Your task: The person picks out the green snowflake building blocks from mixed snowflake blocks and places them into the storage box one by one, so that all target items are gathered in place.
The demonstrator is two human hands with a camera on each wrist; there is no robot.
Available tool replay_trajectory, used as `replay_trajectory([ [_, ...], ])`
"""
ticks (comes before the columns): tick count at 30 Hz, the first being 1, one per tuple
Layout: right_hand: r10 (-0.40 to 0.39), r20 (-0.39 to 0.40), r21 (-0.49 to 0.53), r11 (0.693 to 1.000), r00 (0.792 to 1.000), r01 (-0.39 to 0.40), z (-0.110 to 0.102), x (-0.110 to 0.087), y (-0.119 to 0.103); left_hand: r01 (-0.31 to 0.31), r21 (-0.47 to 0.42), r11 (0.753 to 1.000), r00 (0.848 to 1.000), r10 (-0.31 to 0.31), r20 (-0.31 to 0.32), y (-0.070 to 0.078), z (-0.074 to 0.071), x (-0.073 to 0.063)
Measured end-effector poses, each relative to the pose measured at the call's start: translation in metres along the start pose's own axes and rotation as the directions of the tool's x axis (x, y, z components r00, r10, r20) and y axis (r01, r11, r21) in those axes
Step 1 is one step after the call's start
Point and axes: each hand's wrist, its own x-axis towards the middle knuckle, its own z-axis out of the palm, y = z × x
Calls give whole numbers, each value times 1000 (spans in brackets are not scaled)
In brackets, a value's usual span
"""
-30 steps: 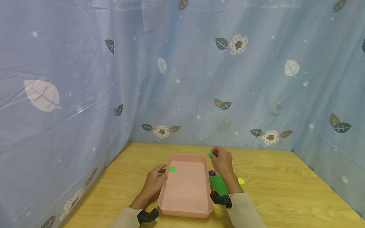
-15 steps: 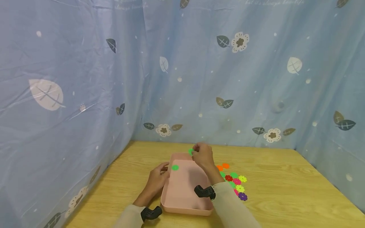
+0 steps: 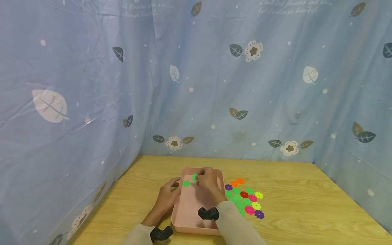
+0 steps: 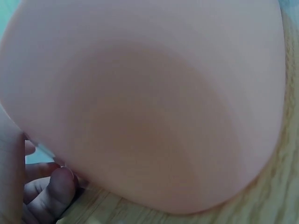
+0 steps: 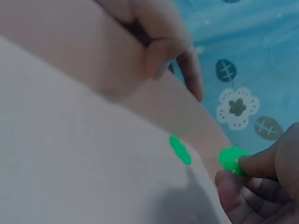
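Observation:
My right hand [image 3: 209, 180] is over the far half of a pink tray [image 3: 196, 207]. Between thumb and fingers it pinches a green flower-shaped disc [image 5: 231, 160], a notched plastic piece. Another green disc [image 3: 186, 183] lies on the tray floor near the far left corner; the right wrist view shows this second disc [image 5: 180, 150] almost edge-on. My left hand [image 3: 167, 197] grips the tray's left wall. The right wrist view has the left thumb [image 5: 163, 56] over the rim and the fingers outside.
Right of the tray, a loose spread of flower discs [image 3: 244, 194] in green, red, pink, yellow, purple and orange lies on the wooden table [image 3: 294, 204]. A patterned blue curtain [image 3: 211, 85] hangs behind the table and along both sides.
My right hand, pinching the green disc, has moved left from beside the tray to over its far part. The discs it was covering now show. My left hand stays on the tray wall.

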Motion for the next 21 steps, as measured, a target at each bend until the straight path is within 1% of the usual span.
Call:
replay_trajectory([
  [4,4,13,-35,999,1000,-4,3,0,8,5,9,1000,1000,-5,5,1,2,-1],
  [9,-25,10,-126,992,1000,26,7,3,14,-2,1,1000,1000,2,11,2,2,0],
  [11,-38,6,-148,988,999,39,10,4,16,-3,2,1000,1000,3,13,3,2,0],
  [14,-18,-10,-189,982,1000,16,12,5,18,-8,12,1000,1000,8,7,2,2,0],
  [18,15,-54,-237,971,998,-27,15,4,22,-13,22,1000,1000,13,11,1,2,0],
  [21,19,-61,-236,971,998,-33,16,3,24,-6,23,1000,1000,6,20,0,2,-1],
])
